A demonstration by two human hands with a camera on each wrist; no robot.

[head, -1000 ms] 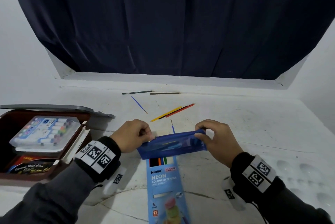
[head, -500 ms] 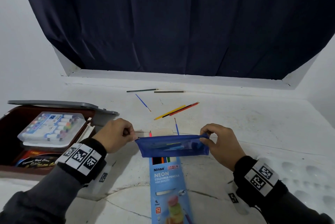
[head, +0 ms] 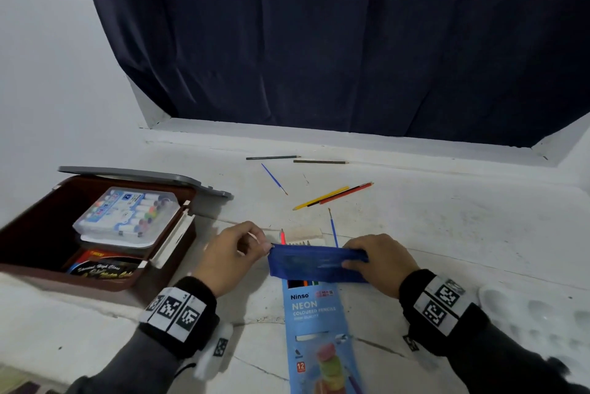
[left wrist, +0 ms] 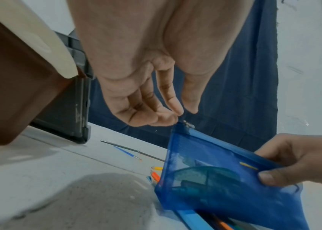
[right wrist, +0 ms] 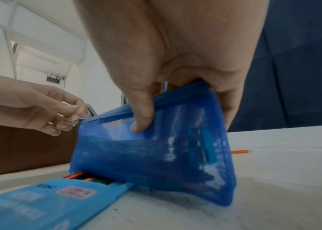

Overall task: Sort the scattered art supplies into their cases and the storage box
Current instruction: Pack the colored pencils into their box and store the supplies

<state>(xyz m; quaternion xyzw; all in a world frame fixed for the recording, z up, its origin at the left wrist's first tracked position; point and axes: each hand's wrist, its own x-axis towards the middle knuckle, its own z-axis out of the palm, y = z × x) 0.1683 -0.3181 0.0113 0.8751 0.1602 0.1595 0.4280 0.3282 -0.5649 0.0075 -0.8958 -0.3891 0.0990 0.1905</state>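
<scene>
A blue mesh pouch [head: 306, 266] stands on edge across the top of a light-blue coloured-pencil box [head: 319, 330]. My left hand [head: 266, 245] pinches the metal zipper pull [left wrist: 187, 124] at the pouch's left end. My right hand [head: 354, 258] grips the right end, thumb on the near side and fingers behind. Dim shapes of supplies show through the mesh [right wrist: 146, 155]. Loose on the table behind lie a green pencil [head: 273, 157], a brown pencil [head: 319, 162], a yellow pencil [head: 321, 198], a red pencil [head: 346, 193] and two blue brushes [head: 274, 179], [head: 333, 227].
A brown storage box [head: 38, 269] stands open at the left, its grey lid [head: 143, 175] behind it and a clear marker case [head: 127, 215] inside. A white palette [head: 542, 320] lies at the right. A pink pencil [head: 282, 236] lies just behind the pouch. A dark curtain hangs beyond.
Both hands keep their hold on the pouch. The pouch's open top has drawn flat and taut between them. The head view has shifted slightly.
</scene>
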